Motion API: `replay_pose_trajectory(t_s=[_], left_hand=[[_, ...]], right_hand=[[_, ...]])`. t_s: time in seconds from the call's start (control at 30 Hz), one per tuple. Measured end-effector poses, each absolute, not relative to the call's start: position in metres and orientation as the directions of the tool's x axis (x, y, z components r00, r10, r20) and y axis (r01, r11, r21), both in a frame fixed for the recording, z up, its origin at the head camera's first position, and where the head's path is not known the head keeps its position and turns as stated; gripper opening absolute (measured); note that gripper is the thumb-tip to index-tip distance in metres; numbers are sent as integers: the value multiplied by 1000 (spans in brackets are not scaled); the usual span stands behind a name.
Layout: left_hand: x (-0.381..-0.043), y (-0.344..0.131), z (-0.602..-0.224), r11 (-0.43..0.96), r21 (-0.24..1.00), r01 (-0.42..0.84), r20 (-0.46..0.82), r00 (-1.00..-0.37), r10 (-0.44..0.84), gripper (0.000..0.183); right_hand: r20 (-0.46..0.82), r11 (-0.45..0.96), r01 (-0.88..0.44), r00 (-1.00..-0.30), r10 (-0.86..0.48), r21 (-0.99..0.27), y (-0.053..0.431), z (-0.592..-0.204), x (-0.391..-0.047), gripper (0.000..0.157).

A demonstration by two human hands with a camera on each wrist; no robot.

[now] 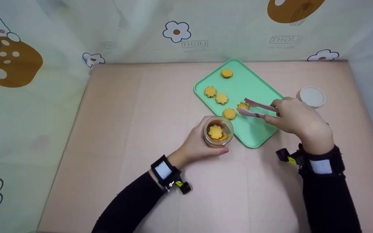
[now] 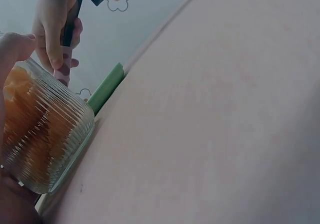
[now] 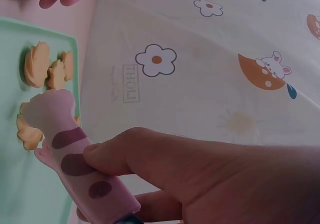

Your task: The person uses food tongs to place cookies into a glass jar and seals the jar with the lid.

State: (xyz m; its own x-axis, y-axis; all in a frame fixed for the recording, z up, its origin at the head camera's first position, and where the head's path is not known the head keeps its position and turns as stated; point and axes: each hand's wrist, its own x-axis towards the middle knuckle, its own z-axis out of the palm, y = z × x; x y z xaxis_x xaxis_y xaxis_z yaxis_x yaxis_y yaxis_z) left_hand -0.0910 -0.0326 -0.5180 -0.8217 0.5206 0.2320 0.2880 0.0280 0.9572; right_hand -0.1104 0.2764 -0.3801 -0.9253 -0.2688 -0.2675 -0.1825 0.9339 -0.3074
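Observation:
In the head view my left hand (image 1: pixel 194 145) grips a ribbed clear glass jar (image 1: pixel 207 142) with several yellow flower-shaped cookies inside. The jar's ribbed side fills the left of the left wrist view. My right hand (image 1: pixel 295 118) holds pink tongs (image 1: pixel 261 106) with darker spots, their two arms spread apart over a green tray (image 1: pixel 253 139). One cookie (image 1: pixel 242 106) lies by the tips of the tongs; whether they touch it I cannot tell. Several other cookies (image 1: pixel 221 98) rest on the tray, nearer its left side.
A round white lid (image 1: pixel 312 96) lies on the table right of the tray, behind the right hand. The pale pink table (image 1: pixel 134 106) meets printed sheeting (image 1: pixel 134 29) at the back and sides.

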Motion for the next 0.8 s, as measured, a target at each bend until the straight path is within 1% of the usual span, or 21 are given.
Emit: replay_pose_trajectory(t_s=[0.2, 0.57, 0.8], left_hand=[[-91, -33, -517, 29, 957, 287, 231, -822, 521, 94], [-91, -33, -518, 32, 958, 284, 227, -825, 517, 92], [-91, -34, -518, 22, 959, 281, 230, -825, 517, 93]], right_hand=[[-275, 943, -179, -926, -258, -281, 274, -382, -112, 49], [-301, 943, -179, -916, -264, -282, 274, -385, -112, 43], [-270, 928, -215, -915, -300, -303, 277, -387, -115, 39]])
